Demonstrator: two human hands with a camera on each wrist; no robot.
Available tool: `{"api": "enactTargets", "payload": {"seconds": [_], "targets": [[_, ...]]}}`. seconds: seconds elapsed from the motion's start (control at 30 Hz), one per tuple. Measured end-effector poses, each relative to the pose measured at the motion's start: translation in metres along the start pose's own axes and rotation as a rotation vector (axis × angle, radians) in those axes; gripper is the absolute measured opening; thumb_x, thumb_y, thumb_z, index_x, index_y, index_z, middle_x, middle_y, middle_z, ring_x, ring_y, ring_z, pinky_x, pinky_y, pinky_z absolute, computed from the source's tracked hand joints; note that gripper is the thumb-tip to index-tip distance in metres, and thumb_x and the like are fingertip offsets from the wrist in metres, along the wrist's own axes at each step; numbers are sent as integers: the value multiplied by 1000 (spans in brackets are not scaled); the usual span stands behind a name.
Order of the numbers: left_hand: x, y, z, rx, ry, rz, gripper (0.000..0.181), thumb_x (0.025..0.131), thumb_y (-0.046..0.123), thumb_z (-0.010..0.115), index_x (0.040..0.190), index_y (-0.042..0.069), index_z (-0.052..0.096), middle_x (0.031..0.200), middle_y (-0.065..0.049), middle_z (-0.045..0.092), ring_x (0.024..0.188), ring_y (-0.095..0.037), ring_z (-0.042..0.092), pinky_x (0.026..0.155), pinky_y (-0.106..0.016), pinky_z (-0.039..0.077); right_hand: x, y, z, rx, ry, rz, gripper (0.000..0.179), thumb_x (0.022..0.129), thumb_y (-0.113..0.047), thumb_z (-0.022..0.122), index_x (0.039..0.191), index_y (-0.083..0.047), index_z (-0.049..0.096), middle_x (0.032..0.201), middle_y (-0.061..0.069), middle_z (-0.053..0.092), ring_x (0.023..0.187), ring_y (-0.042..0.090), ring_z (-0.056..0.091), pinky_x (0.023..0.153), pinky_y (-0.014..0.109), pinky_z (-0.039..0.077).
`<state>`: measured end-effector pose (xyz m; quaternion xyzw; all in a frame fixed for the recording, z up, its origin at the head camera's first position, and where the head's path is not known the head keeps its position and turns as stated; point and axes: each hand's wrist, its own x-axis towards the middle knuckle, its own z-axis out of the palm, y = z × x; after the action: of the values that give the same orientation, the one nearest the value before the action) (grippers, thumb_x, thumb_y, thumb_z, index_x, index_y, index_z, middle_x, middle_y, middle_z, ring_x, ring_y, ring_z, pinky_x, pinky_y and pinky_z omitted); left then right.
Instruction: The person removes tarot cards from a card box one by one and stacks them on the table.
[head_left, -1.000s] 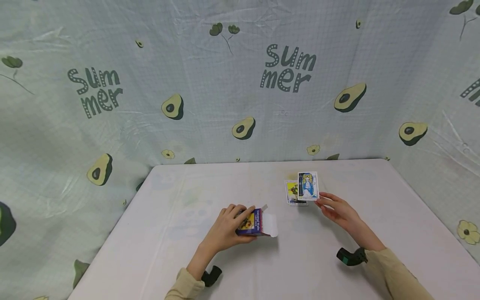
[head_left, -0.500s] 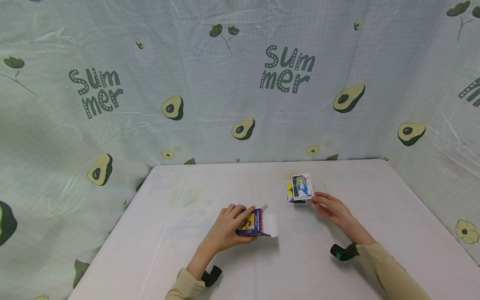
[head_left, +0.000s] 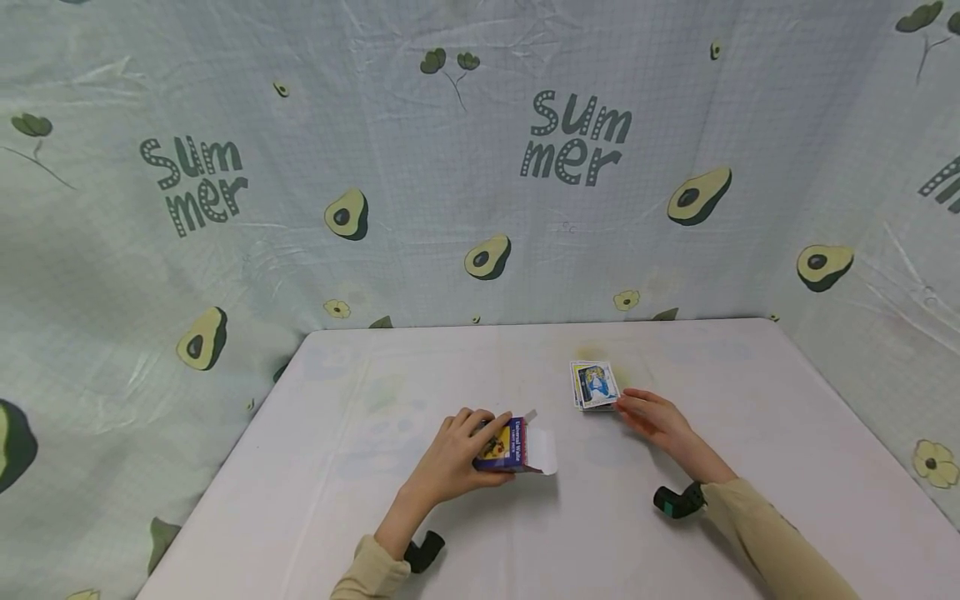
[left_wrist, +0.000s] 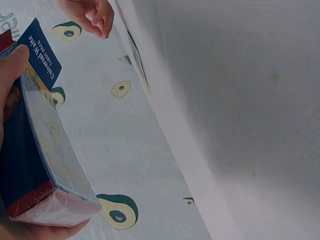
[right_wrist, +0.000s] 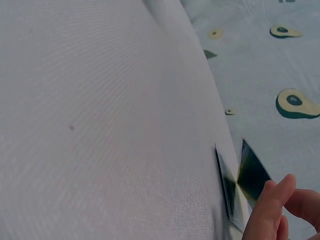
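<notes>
My left hand [head_left: 450, 454] grips a tarot deck box [head_left: 498, 446], blue and yellow, printed "Universal Waite"; its white end flap stands open to the right. In the left wrist view the thumb lies along the side of the box [left_wrist: 42, 145], whose end has a clear plastic wrap. My right hand [head_left: 660, 423] pinches a blue-pictured tarot card [head_left: 597, 385] by its lower right corner, over a small pile of tarot cards [head_left: 577, 392]. The right wrist view shows that card [right_wrist: 252, 172] tilted up, its inner edge close to the pile [right_wrist: 227, 192] on the table.
A white-covered table [head_left: 375, 383] stretches to a backdrop curtain [head_left: 412, 167] with avocado prints and "summer" lettering. The curtain also hangs at both sides. Black wrist cameras [head_left: 678, 502] sit on both forearms, close over the tabletop.
The right hand has moved left and slightly down, bringing the blue-pictured card from beside and above the pile to over it. The left hand and box have stayed in place.
</notes>
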<state>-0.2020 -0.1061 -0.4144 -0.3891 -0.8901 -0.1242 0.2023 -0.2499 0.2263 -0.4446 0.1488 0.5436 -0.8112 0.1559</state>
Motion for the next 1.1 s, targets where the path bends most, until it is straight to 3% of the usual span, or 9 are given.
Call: {"api": "enactTargets", "payload": {"seconds": [0.23, 0.53, 0.8, 1.1], "targets": [[0, 0, 0, 3, 1, 5, 77, 65, 50, 73, 130, 18, 47, 110, 1, 52, 95, -14, 46, 78, -35, 41, 4, 2, -1, 34, 8, 10, 36, 86, -3, 54, 119, -2, 40, 75, -3, 65, 73, 6, 63, 72, 19, 50], [0, -1, 0, 0, -6, 0, 76, 64, 50, 73, 128, 17, 48, 111, 0, 52, 95, -14, 46, 78, -36, 41, 7, 3, 2, -14, 84, 40, 61, 86, 0, 52, 138, 5, 21, 75, -2, 61, 70, 9, 64, 72, 24, 52], [0, -1, 1, 7, -8, 2, 77, 65, 50, 72, 130, 20, 46, 110, 1, 52, 96, -14, 46, 79, -35, 41, 4, 3, 3, -28, 76, 27, 62, 87, 1, 49, 139, 7, 16, 86, 3, 57, 72, 10, 64, 75, 26, 51], [0, 0, 0, 4, 2, 7, 77, 65, 50, 73, 129, 18, 47, 110, 0, 52, 95, -14, 46, 78, -36, 41, 0, 2, 1, -32, 50, 25, 61, 88, 1, 48, 139, 8, 15, 84, 4, 59, 74, 11, 64, 75, 26, 51]]}}
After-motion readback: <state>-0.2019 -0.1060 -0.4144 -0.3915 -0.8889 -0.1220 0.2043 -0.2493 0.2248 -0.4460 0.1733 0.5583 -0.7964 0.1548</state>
